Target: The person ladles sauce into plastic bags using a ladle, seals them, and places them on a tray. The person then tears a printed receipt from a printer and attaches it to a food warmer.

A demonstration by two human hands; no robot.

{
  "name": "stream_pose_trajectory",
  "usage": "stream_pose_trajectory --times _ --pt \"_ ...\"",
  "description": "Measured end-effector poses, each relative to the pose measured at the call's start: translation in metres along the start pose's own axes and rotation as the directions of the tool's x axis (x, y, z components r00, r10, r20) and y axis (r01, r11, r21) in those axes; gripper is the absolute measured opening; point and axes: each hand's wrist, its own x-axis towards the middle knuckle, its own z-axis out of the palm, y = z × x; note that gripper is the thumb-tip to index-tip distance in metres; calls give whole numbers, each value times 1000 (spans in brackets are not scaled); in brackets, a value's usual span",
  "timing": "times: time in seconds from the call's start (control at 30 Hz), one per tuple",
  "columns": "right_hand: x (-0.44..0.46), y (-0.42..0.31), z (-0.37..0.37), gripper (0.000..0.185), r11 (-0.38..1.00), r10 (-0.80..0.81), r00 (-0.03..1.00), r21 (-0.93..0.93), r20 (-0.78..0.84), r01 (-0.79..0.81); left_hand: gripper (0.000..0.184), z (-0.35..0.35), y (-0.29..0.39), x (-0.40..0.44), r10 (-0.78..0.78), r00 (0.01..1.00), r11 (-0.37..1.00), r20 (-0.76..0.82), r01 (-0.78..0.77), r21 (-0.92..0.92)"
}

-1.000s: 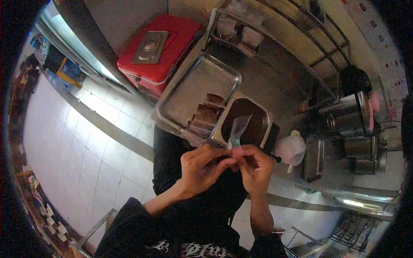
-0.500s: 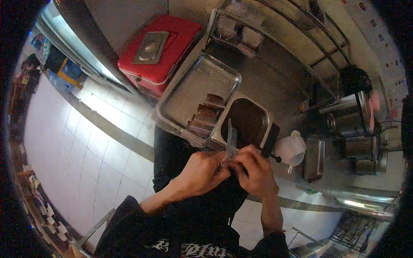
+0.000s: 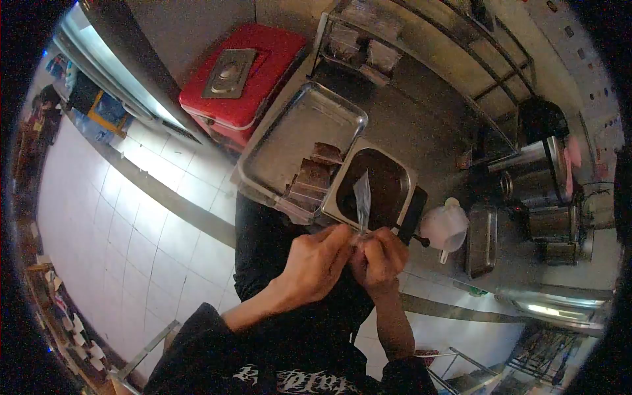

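Note:
My left hand (image 3: pixel 318 258) and my right hand (image 3: pixel 380 257) meet in front of my body, each pinching the near end of a small clear plastic bag (image 3: pixel 363 196). The bag stands up from my fingers and looks flat. Behind it is a deep steel pan (image 3: pixel 411 179) with a dark brown content (image 3: pixel 385 172). To the left of that pan lies a wide shallow steel tray (image 3: pixel 273 122). Several clear bags filled with something brown (image 3: pixel 312 176) are piled at the tray's near right corner. My fingertips hide the bag's lower edge.
A red cooler box (image 3: pixel 276 49) with a steel lid (image 3: pixel 230 72) on it stands behind the tray. Right of the deep pan are a white plastic jug (image 3: pixel 444 227), a narrow steel tray (image 3: pixel 482 240) and steel pots (image 3: pixel 526 174). A metal rack (image 3: pixel 490 122) runs along the back.
My right hand has moved left and in, closer to my left hand. The bag has shifted slightly right and turned, showing more of its face.

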Motion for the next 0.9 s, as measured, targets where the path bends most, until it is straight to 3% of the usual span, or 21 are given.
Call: stream_pose_trajectory --times 0.13,0.23,0.33,0.43,0.53,0.63,0.67,0.73,0.77,0.8,0.83,0.9 --pt "6 -2 -12 27 983 147 988 -103 -43 -151 15 -4 5 4 41 996 965 -82 -19 262" --pt "-1 0 -4 16 992 117 974 72 -194 -105 16 -4 9 3 33 998 943 -50 -15 333" --pt "8 -9 -13 7 998 54 999 -33 1 -54 20 -7 11 4 53 998 923 -30 -38 383" --pt "18 -17 -17 20 968 248 961 -55 119 -243 21 -8 11 0 37 998 892 48 -55 449" --pt "16 -14 -23 21 896 425 901 102 89 -433 23 -6 5 -5 190 964 915 189 -243 322" --pt "15 -13 -30 25 803 532 846 290 42 -520 37 -12 7 -6 239 956 959 -170 -205 196" --pt "13 -11 -33 27 750 552 829 378 93 -542 47 -24 11 -6 118 970 971 -212 -69 228" --pt "6 -6 -42 31 611 574 793 539 203 -580 42 -35 10 6 -107 961 986 -255 69 -154" --pt "7 -4 -45 33 645 531 820 526 214 -554 40 -38 9 8 -223 943 930 -247 131 -343" --pt "9 -1 -47 35 679 483 846 514 226 -524 29 -37 4 5 -244 963 866 -115 163 -474" --pt "11 -1 -48 37 713 430 871 503 237 -489 26 -41 1 3 -254 967 844 -2 221 -489" --pt "12 -2 -49 40 654 469 857 568 213 -500 19 -47 -2 1 -255 940 799 227 337 -498"
